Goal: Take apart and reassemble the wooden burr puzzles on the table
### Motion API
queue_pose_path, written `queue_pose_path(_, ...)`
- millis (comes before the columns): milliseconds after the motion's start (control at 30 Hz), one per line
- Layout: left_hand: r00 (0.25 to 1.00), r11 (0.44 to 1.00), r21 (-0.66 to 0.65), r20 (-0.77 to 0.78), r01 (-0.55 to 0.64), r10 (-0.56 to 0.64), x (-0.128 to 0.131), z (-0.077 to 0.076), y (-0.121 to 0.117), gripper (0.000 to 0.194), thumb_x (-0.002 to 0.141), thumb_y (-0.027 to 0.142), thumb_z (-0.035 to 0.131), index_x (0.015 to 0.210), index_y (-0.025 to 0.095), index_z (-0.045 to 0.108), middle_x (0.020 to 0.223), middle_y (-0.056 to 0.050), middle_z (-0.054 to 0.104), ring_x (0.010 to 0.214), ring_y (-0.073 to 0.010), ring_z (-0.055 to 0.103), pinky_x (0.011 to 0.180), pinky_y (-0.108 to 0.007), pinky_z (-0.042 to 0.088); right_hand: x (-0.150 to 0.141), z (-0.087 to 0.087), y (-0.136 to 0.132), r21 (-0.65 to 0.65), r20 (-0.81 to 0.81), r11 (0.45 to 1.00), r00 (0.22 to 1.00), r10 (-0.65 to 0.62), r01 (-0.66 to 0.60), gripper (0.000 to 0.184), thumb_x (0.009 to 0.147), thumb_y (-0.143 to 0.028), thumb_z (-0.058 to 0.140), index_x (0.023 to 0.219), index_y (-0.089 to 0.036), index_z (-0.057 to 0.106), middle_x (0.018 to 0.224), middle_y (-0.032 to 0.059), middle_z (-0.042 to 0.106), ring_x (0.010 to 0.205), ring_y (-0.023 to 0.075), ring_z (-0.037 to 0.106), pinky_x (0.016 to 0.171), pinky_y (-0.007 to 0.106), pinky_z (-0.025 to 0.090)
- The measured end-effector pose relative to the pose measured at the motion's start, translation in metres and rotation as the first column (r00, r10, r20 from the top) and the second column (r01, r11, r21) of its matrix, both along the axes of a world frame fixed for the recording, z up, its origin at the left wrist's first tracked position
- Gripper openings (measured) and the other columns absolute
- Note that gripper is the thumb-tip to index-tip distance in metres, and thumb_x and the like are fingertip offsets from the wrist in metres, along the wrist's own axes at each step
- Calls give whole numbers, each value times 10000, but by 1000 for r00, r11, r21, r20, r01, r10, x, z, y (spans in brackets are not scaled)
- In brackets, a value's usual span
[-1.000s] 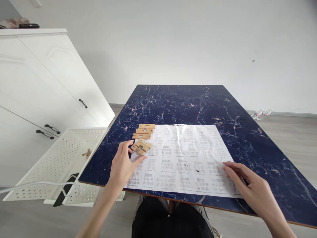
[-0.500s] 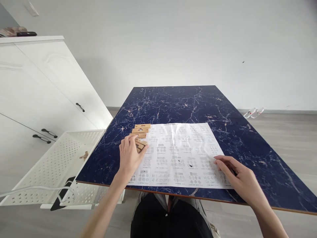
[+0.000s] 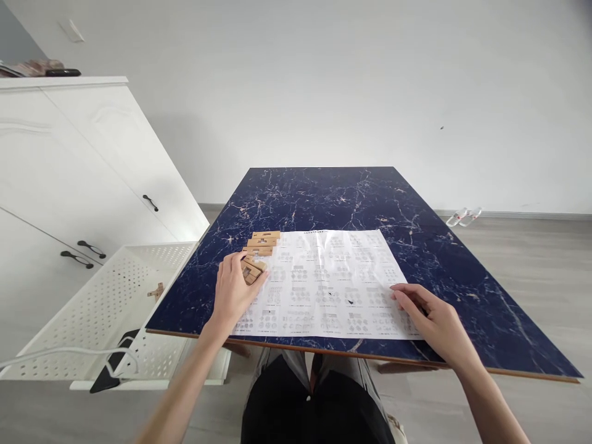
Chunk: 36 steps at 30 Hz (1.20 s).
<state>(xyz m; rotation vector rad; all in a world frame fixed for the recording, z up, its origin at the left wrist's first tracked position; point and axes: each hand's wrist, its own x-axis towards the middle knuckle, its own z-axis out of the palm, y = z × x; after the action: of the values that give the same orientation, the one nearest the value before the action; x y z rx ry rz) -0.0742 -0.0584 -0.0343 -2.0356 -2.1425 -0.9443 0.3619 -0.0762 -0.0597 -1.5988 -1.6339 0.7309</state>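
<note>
My left hand (image 3: pixel 231 288) is closed around a small group of wooden puzzle pieces (image 3: pixel 253 269), thumb on the near side and fingers on the far side. The pieces lie slanted over the left edge of a creased white printed sheet (image 3: pixel 342 271). Just beyond them, several flat notched wooden pieces (image 3: pixel 265 242) are lined up along the sheet's upper left edge. My right hand (image 3: pixel 428 314) rests at the sheet's right edge with thumb and index finger slightly apart on the paper. Its other fingers are curled and mostly hidden.
Everything lies on a dark blue marbled table (image 3: pixel 319 191). At its left stands an open white perforated basket (image 3: pixel 87 308), with a small brown wooden piece (image 3: pixel 156 291) and a white cable (image 3: pixel 69 351). A white cabinet (image 3: pixel 83 154) is behind it. Clear bottles (image 3: pixel 464 216) stand on the floor at right.
The view has shifted slightly. My left hand has turned the grouped wooden pieces a little and drawn them left. My right hand stays at the sheet's right edge.
</note>
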Motion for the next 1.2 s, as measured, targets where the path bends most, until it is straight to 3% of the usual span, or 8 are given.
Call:
queue_pose_path(100,996,999,-15,82,30,-29,-10,-1,-11,737,863,556,791,1446,217,495,1441,-171,571,1381,-401,556,1186,-588,465,0,1,-1,2,-12,1000,1000,4,-4,443,992,-607,626,1111,-215,793,887,76,808,815,256,754,713,318,567)
queue_pose_path(267,983,997,-56,182,47,-36,-24,-5,-24,762,841,580,798,1441,210,511,1442,-174,589,1366,-391,590,1161,-582,497,-4,7,-1,5,-33,1000,999,5,-5,478,971,-629,615,1073,-193,784,824,75,776,772,251,727,722,336,551)
queue_pose_path(500,972,998,-35,231,52,-43,-31,-10,-21,716,839,536,805,1411,194,541,1389,-172,639,1294,-366,651,1132,-560,525,-5,9,-1,27,-54,1000,999,6,-5,502,964,-653,613,1056,-187,774,784,65,744,755,244,708,721,337,532)
queue_pose_path(767,971,999,-33,239,37,-28,-35,-17,-15,727,833,564,790,1406,182,556,1413,-193,653,1325,-385,646,1138,-557,527,1,-2,1,56,-60,998,998,4,-1,484,981,-662,610,1061,-213,772,774,55,732,756,241,702,687,319,522)
queue_pose_path(1200,966,996,-88,258,-2,25,-28,-1,-24,765,837,592,787,1434,180,543,1469,-193,645,1281,-376,679,1115,-572,551,0,-1,0,30,-96,999,995,-19,22,506,979,-682,629,1068,-210,785,825,69,764,766,238,710,717,315,556)
